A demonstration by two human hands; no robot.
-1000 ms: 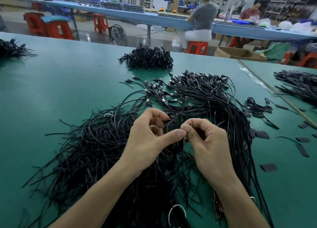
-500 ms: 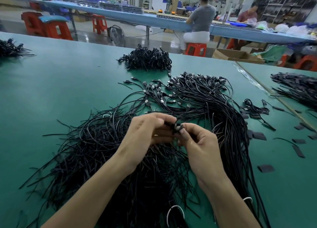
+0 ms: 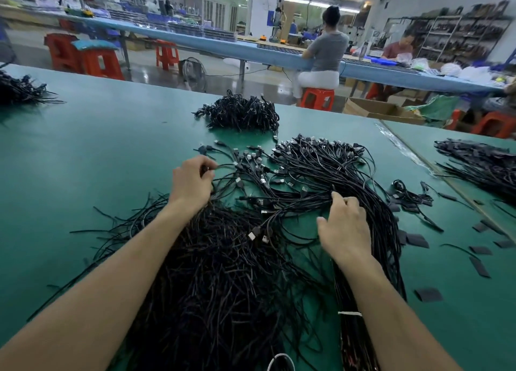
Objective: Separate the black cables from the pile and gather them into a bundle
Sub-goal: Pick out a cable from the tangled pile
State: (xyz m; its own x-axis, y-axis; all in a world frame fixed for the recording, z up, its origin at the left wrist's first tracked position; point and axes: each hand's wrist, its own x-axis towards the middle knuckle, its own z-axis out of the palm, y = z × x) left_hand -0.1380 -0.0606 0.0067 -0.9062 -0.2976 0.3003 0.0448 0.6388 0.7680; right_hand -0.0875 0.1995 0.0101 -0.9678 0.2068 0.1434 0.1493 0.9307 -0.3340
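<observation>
A big loose pile of thin black cables with metal plugs spreads over the green table in front of me. My left hand is at the pile's far left side, fingers curled and pinching a cable near its plug end. My right hand lies on the thick strand of cables that runs along the pile's right side, fingers spread and touching them. A white tie wraps that strand near my right forearm.
A finished heap of black cables sits further back on the table. More cable heaps lie at the far left and on the right table. Small dark strips are scattered on the right. Two people sit at a distant bench.
My hands were together over the pile's middle, pinching a plug. They have parted: the left moved back and left with a cable, the right moved right onto the thick strand.
</observation>
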